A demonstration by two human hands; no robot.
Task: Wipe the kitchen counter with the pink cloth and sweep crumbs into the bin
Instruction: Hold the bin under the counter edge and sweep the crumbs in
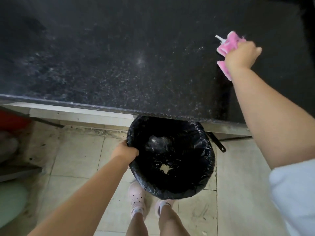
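Black speckled stone makes up the one counter, a broad flat slab dusted with pale crumbs, too many and too fine to count, thickest towards its front edge. One pink cloth, fluffy and bunched, sits on the counter at the right, and the right hand has it bunched in a closed fist, so the cloth pokes out above and below the knuckles. Below the counter's edge is one round bin, lined with a crinkled, glossy black plastic bag; its far rim tucks just under the overhang. Inside lie a pale scrap and a scatter of small bits. The left hand grips the bin's left rim, fingers curled over the bag's edge. Two feet in light pink clogs with round holes stand on pale square floor tiles, just beside the bin's near side. A white sleeve covers the right upper arm.
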